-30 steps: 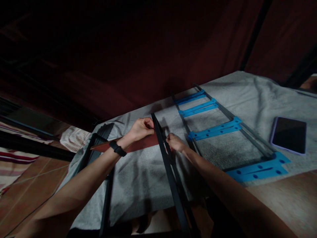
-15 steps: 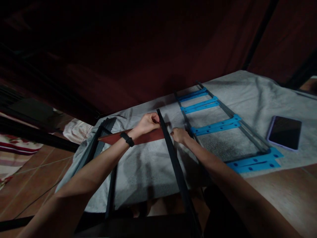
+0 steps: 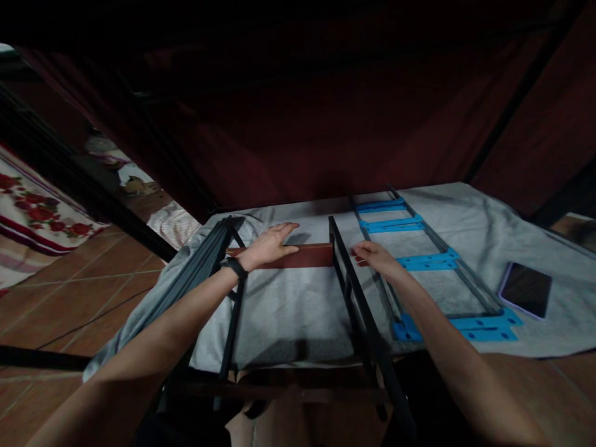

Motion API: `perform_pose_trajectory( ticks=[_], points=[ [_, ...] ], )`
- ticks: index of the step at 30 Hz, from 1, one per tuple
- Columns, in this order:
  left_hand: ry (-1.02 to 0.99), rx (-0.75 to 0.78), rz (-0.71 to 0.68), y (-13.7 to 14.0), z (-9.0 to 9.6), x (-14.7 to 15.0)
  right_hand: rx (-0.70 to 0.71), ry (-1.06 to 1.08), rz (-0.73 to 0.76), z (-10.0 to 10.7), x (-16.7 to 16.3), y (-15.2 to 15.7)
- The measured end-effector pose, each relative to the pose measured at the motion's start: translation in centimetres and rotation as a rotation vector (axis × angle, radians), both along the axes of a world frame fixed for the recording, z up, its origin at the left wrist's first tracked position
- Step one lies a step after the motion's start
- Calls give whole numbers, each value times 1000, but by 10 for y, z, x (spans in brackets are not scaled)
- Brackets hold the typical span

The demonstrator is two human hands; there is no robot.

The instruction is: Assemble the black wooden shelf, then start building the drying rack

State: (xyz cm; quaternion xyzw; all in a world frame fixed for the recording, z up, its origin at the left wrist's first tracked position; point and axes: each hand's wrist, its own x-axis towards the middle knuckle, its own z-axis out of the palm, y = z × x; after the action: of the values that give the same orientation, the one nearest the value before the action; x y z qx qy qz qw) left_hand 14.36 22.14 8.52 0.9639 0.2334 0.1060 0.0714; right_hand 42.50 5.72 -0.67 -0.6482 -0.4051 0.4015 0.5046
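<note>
My left hand (image 3: 270, 248), with a black band at the wrist, rests on the upper edge of a reddish-brown board (image 3: 310, 256), its fingers stretched out and thumb apart. The board spans two sides of a black metal frame (image 3: 362, 304) that stands in front of me. Just right of the frame's right side, and apart from it, is my right hand (image 3: 374, 256). Its fingers are curled together; whatever they hold, if anything, is too small to make out. Beyond that hand lie blue perforated strips (image 3: 431, 259) across thin grey rods.
A grey cloth (image 3: 298, 310) lies under everything. A phone (image 3: 526, 289) in a purple case rests at the right. Dark grey bars (image 3: 205, 264) are bundled at the left. Dark red fabric (image 3: 326, 136) hangs behind, and tiled floor (image 3: 102, 292) shows at the left.
My left hand has opened from a pinch beside the bar and moved back onto the board. My right hand has drawn away from the bar to the right. The view has shifted.
</note>
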Motion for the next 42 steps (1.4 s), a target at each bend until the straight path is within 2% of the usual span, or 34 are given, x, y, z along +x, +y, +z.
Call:
perform_pose_trajectory(
  ticks=[2,5,7,10,12,14,16,18,21,26,32,36,42],
  points=[
    [-90,-5,105,10,-2,-47,38,53,-61,5,-10,-14],
    [-72,-28,162,16,-9,-106,44,49,-129,11,-33,-23],
    [-83,-12,187,14,-11,-133,5,-54,-148,15,-45,-21],
    [-288,-39,264,15,-8,-161,-8,-295,-192,20,-50,-11],
    [-492,-198,387,18,-5,-177,77,-510,-110,24,-47,-1],
    [-670,-466,535,21,-8,-191,142,-734,-6,25,-47,9],
    [-805,-728,620,22,-17,-201,129,-912,71,24,-50,20],
    [-902,-888,611,21,-29,-204,73,-1032,106,21,-55,30],
    [-966,-1011,547,22,-45,-197,33,-1134,95,17,-60,42],
    [-999,-1134,470,30,-49,-176,55,-1135,64,26,-56,54],
    [-966,-1051,460,38,-51,-163,91,-1010,88,42,-45,68],
    [-980,-976,498,43,-56,-157,125,-962,70,41,-42,71],
    [-992,-956,543,47,-55,-149,124,-947,-31,37,-45,65]
  ],
)
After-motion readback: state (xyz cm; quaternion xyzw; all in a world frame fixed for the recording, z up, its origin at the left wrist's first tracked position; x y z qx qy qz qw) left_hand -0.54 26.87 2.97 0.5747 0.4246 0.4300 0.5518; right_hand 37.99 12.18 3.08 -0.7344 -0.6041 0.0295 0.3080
